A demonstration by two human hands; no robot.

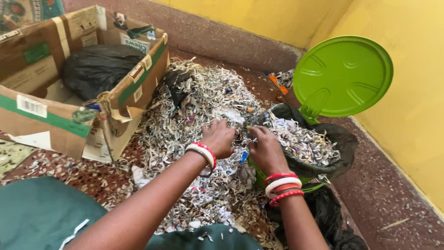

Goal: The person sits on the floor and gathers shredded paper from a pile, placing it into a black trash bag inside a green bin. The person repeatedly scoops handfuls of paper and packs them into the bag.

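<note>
A big heap of shredded paper (199,120) covers the speckled floor in front of me. My left hand (218,137), with red and white bangles at the wrist, rests closed on the shreds at the heap's right side. My right hand (264,147), also bangled, is closed on a pinch of shredded paper at the rim of a green bin (259,175). The bin is lined with a black bag (344,141) and filled with shreds. Its round green lid (343,76) stands open behind it. The two hands are almost touching.
An open cardboard box (51,111) holding a black plastic bag (99,67) stands at the left. Yellow walls (407,115) close the corner at the right and back. More black plastic (330,217) lies by the bin. My green-clad knees (41,215) are at the bottom.
</note>
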